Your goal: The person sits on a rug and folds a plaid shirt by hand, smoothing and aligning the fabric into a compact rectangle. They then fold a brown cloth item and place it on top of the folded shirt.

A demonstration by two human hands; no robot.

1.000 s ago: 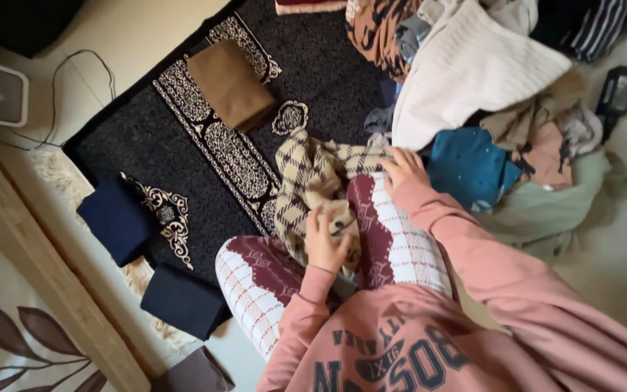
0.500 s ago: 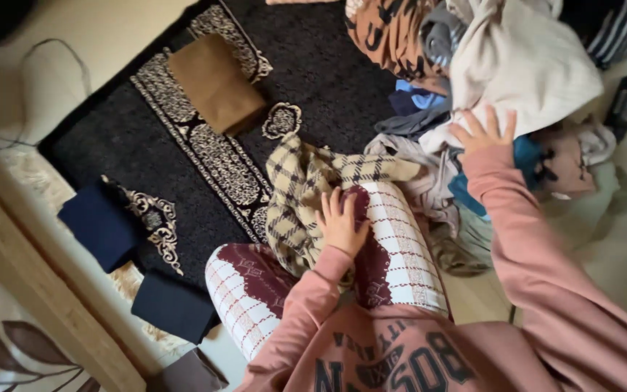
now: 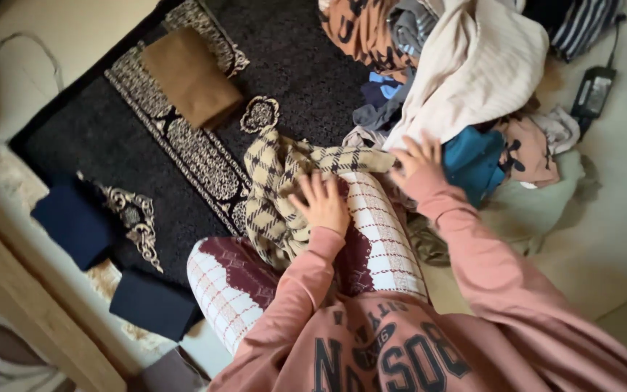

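Note:
A cream and dark checked cloth (image 3: 273, 192) lies over my left leg and the dark rug. My left hand (image 3: 322, 203) rests flat on it at my knee, fingers spread. My right hand (image 3: 416, 158) lies with fingers apart on the cloth's far end, right at the edge of a heap of clothes (image 3: 466, 94). Neither hand grips anything. A cream knit garment (image 3: 484, 65) and a teal piece (image 3: 473, 156) sit just beyond my right hand.
A folded brown cloth (image 3: 191, 76) lies on the black patterned rug (image 3: 110, 138). Two folded navy pieces (image 3: 74, 223) (image 3: 152, 305) sit at the rug's left edge. A black power adapter (image 3: 593, 91) lies on the floor far right. A wooden edge (image 3: 23, 305) runs along the left.
My right hand came back from the clothes heap to the checked cloth's far end. My left hand stayed on the cloth at my knee.

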